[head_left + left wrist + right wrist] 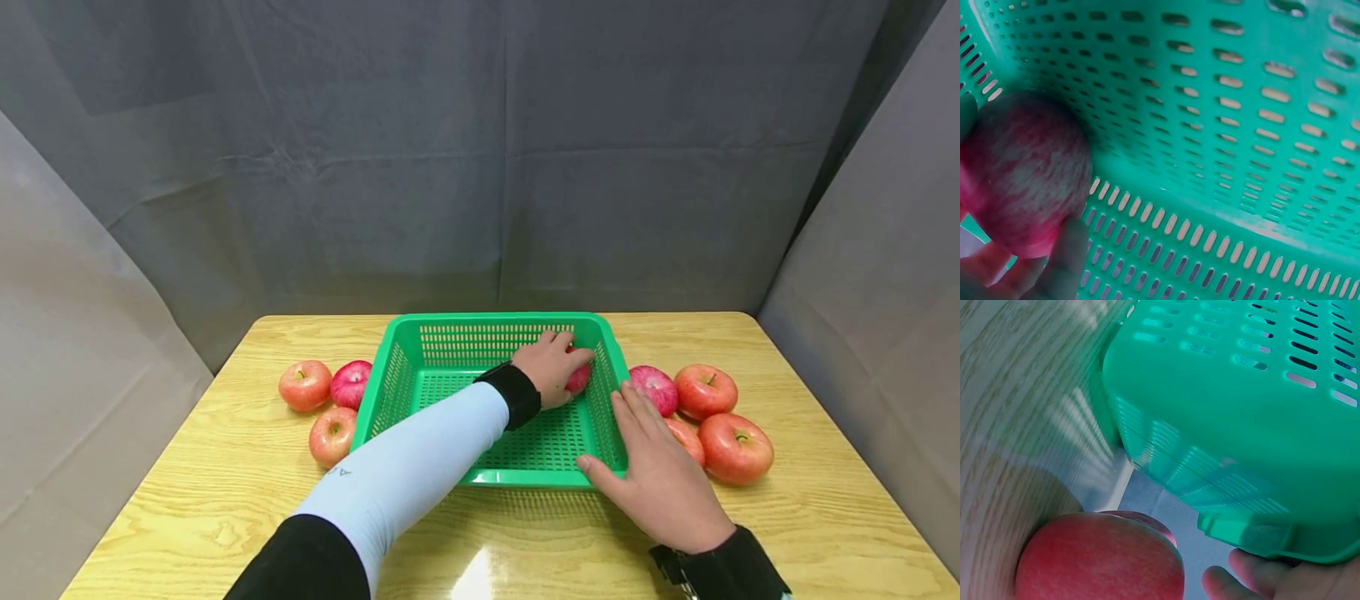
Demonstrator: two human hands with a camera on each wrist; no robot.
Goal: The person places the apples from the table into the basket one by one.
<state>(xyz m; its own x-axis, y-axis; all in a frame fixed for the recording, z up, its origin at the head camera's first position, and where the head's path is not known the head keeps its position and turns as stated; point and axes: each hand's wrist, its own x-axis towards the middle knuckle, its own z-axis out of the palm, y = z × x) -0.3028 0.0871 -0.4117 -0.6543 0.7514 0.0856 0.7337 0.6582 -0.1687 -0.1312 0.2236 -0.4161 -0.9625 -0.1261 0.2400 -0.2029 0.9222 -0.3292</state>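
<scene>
Fingers of the left hand (551, 367) are curled round an apple (1029, 169) inside the basket (517, 477), at right, while those of the right hand (663, 479) are laid straight at the right rim (617, 358), which is best steadied so nothing is knocked.

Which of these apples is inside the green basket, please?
The pinkish-red apple that the left hand grips, near the right side of the green basket; it is the only one visible inside, while the other apples lie outside on the table.
</scene>
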